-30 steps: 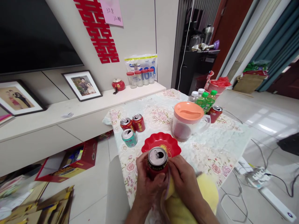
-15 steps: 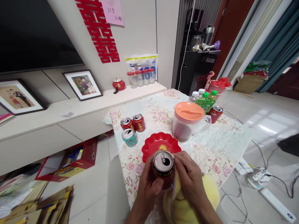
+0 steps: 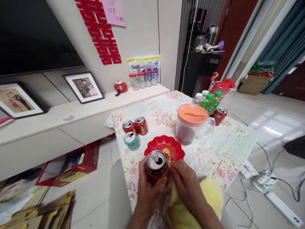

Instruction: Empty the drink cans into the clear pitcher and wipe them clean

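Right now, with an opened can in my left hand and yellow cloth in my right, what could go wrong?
The red can is open; any liquid inside, which I can't see, could spill if your left hand tilts it. A tug by your right hand on the yellow cloth might jostle the can. The red plate appears just beyond, so a slip could knock it.

I find open tablecloth [image 3: 162, 117] between three cans [image 3: 141, 126] at left and the pitcher [image 3: 187, 130] at right, the red dish [image 3: 154, 144] in my way just ahead of the held can [image 3: 156, 163], more room right of the dish
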`<state>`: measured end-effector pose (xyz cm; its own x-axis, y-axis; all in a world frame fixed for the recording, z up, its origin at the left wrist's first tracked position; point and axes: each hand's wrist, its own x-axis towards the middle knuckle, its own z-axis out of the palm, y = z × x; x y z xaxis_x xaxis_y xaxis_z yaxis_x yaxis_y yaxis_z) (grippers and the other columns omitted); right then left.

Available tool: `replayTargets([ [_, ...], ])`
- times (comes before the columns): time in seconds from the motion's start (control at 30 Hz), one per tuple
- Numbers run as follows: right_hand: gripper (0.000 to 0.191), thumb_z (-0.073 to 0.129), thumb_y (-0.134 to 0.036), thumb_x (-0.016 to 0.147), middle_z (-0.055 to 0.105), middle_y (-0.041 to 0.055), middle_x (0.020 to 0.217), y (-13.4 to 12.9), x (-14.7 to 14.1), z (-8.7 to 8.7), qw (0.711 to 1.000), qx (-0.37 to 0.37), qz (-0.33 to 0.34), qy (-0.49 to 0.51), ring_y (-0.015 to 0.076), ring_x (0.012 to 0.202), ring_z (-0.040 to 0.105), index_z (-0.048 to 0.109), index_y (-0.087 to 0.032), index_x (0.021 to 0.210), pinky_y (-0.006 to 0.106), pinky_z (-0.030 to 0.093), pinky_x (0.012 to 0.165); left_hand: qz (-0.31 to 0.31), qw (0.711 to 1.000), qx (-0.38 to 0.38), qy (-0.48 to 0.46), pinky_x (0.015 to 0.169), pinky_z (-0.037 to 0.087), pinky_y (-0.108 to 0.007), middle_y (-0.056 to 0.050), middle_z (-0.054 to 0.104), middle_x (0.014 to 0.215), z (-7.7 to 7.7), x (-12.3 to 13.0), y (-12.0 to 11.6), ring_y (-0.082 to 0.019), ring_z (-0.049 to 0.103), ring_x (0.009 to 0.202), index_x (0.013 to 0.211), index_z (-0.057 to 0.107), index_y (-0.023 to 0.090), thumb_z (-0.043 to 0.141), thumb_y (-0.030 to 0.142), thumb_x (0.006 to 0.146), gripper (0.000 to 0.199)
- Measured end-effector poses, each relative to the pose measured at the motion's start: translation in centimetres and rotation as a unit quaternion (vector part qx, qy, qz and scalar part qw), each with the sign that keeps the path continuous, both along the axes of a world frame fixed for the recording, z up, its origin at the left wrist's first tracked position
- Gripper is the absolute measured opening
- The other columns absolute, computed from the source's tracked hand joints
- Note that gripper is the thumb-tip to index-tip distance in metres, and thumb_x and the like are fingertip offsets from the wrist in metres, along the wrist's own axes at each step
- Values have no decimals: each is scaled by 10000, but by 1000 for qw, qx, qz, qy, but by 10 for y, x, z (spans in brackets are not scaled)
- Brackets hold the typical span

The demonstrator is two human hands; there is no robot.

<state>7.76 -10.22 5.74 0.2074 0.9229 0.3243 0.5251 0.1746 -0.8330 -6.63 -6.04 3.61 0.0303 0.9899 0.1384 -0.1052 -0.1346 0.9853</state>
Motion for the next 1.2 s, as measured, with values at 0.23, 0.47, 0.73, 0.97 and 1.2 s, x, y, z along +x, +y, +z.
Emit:
replayTargets([
  [0.23, 290, 514, -151, 1019, 664, 37, 983, -11, -4, 31, 992, 121, -45, 4, 147, 901, 668, 670, -282, 1225, 260, 558, 789, -52, 996, -68, -13, 1017, 569, -438, -74, 726, 1205, 8, 11, -6, -283, 705, 1136, 1240, 623, 232, 776, 208, 660, 600],
  [0.47, 227, 502, -205, 1033, 671, 26, 862, 2, 10, 15, 997, 70, -14, 23, 157, 816, 663, 725, -244, 1019, 270, 547, 722, -100, 992, -30, -70, 1013, 583, -425, -92, 730, 1245, -1, 6, -12, -315, 687, 1180, 1267, 676, 225, 727, 169, 626, 645],
  [0.73, 261, 518, -207, 1012, 643, 23, 758, 7, 2, -8, 1000, 9, 13, 5, 166, 694, 617, 672, -210, 801, 294, 494, 633, -15, 998, -40, -41, 1107, 506, -444, -89, 681, 1276, 8, -1, -9, -312, 641, 1239, 1332, 621, 230, 729, 279, 721, 623],
  [0.97, 196, 518, -178, 1028, 654, 24, 912, -8, -4, 18, 996, 77, -25, 23, 149, 845, 652, 682, -254, 1105, 270, 541, 748, -49, 999, -5, -3, 1129, 494, -454, -91, 654, 1400, 1, -5, 0, -312, 602, 1326, 1394, 571, 236, 686, 203, 737, 667],
  [1.2, 343, 521, -134, 1016, 663, 16, 986, -7, -2, 24, 989, 144, -42, 10, 124, 898, 652, 666, -308, 1273, 234, 539, 778, -133, 987, -70, -58, 1106, 514, -401, -71, 639, 1429, -2, 2, -11, -313, 591, 1337, 1450, 524, 269, 757, 244, 734, 753],
])
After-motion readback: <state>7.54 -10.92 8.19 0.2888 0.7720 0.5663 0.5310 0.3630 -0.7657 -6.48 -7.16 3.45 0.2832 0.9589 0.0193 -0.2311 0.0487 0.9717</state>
